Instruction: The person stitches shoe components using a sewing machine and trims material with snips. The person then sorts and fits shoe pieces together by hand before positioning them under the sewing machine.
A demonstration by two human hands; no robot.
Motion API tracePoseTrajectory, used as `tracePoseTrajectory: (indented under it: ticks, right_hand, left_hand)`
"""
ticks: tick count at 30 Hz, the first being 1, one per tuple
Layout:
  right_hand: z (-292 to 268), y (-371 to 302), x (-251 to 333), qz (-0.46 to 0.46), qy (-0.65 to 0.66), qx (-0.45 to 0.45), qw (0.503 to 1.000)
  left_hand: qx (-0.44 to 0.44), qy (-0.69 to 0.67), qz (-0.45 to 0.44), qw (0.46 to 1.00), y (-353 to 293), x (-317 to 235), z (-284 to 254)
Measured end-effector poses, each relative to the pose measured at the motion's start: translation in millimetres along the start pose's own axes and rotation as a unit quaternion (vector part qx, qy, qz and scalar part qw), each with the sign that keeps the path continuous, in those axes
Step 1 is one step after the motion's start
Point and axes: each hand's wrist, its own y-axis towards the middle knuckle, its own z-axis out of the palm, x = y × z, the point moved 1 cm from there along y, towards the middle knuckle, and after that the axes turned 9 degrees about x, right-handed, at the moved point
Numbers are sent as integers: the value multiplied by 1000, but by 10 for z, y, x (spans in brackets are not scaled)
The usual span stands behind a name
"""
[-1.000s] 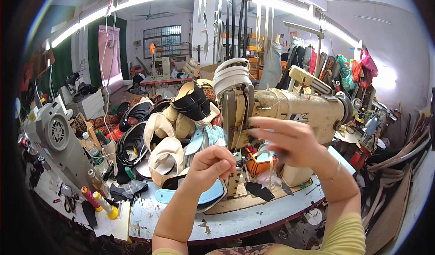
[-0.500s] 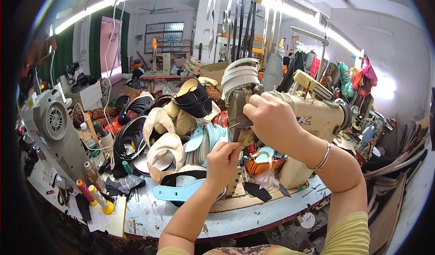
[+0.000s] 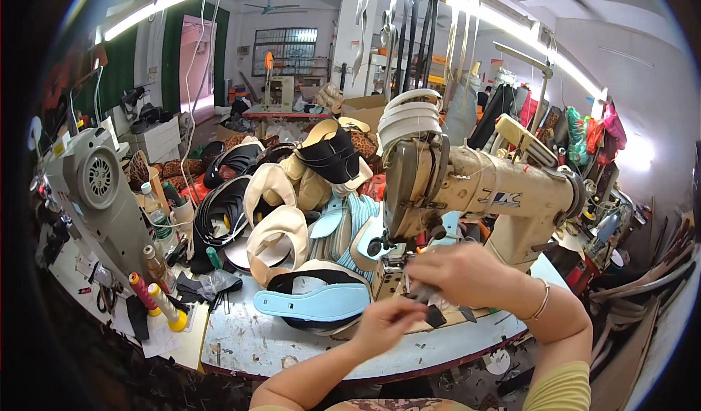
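Both my hands are low in front of the sewing machine (image 3: 475,177), by its post with the metal plate (image 3: 394,261) under the needle area. My left hand (image 3: 389,328) is closed, thumb and fingertips pinched together; whatever they hold is too small to make out. Just above and to the right, my right hand (image 3: 464,276) curls with its fingers pointing left, somewhat blurred. A small grey, metallic-looking thing (image 3: 423,292) shows under its fingers, its kind unclear. To the left of my hands a light blue sole-shaped piece (image 3: 314,301) lies on a black and cream bundle.
Cream curved pieces (image 3: 277,243), black strap bundles (image 3: 223,210) and light blue pieces (image 3: 358,221) pile up beyond my left hand. Thread cones (image 3: 168,309) stand at left, near a grey machine (image 3: 95,184). White bands (image 3: 409,119) rest atop the sewing machine.
Both hands have come down from the machine's head, my right one farther, and are now close together. The pointed metal thing in my right hand no longer shows clearly. The view has shifted slightly.
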Motion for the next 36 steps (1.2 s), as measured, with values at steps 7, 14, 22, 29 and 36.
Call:
tracePoseTrajectory:
  ticks: [7, 14, 22, 29, 36]
  right_hand:
    - [-11, 130, 3, -12, -127, -83, 988]
    - [28, 358, -32, 85, -128, -150, 977]
    - [63, 337, 58, 162, -83, -115, 977]
    - [455, -244, 393, 126, -8, -310, 942]
    - [1428, -534, 1020, 349, 748, -129, 549]
  left_hand:
    - [-206, 200, 165, 944, 392, 21, -648]
    - [-199, 240, 114, 943, 578, 99, -774]
    - [-120, 79, -148, 979, 695, -15, -764]
    - [31, 218, -4, 976, -25, -14, -129]
    - [307, 84, -128, 939, -1327, 312, 178]
